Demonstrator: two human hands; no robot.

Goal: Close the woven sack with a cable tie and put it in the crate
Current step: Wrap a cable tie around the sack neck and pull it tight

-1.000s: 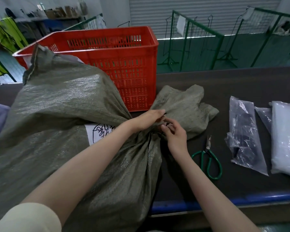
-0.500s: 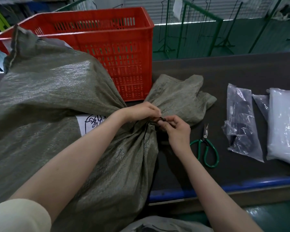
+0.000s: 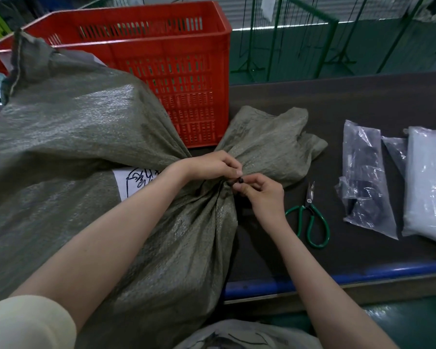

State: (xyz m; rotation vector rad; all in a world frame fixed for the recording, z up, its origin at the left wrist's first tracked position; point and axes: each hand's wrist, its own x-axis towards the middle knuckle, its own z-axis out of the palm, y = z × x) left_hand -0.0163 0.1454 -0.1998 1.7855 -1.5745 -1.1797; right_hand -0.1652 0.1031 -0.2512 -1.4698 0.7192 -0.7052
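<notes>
The sack (image 3: 68, 147) lies on its side across the table (image 3: 337, 102), its long axis running from the far left toward the right, with the gathered neck pointing right and the loose mouth fanning out past my hands. A white label (image 3: 134, 181) with black scribble shows on its side under my left forearm. Behind it the red crate (image 3: 161, 59) stands upright on the table, touching the sack's far side. My left arm reaches diagonally over the sack, and my left hand (image 3: 212, 165) sits knuckles up on the neck, fingers curled down and pinched at the cable tie (image 3: 238, 181), a small black piece showing just at the bunched cloth. My right hand (image 3: 259, 195) comes up from below, wrist bent, thumb and fingertips closed on the same tie from the right, so both hands meet at the neck. How far the tie goes around the neck I cannot tell, since my fingers cover it. Just right of my right wrist, green-handled scissors (image 3: 312, 217) lie flat, blades pointing away from me. Farther right lie clear plastic bags (image 3: 363, 177), well apart from the sack.
</notes>
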